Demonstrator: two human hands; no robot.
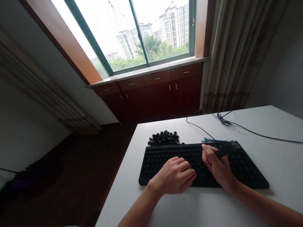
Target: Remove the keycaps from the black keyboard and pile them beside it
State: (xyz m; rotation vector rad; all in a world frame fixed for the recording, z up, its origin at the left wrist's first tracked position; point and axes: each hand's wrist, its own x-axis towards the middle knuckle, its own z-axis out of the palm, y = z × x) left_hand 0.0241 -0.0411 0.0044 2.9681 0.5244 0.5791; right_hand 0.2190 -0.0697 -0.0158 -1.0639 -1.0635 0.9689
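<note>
A black keyboard (163, 147) lies on the white table; its left part shows bare switch positions, while keycaps still sit on the right part. My left hand (177, 175) rests over the middle of the keyboard, fingers curled together and their tips hidden beneath. Just right of it, my right hand (216, 164) is closed round a dark-handled tool that looks like a keycap puller (228, 149). Its handle slants up to the right, and its thin working end points down at the keys, barely visible. Behind the keyboard's left edge is a pile of loose black keycaps (163, 138).
A blue brush (214, 140) with pale bristles lies along the keyboard's back edge. Behind it runs a black cable (251, 130) with a coiled bundle (223, 120). A small bent wire (242, 132) is on the white table (180, 208). Beyond stand red-brown cabinets (151, 97) beneath a window.
</note>
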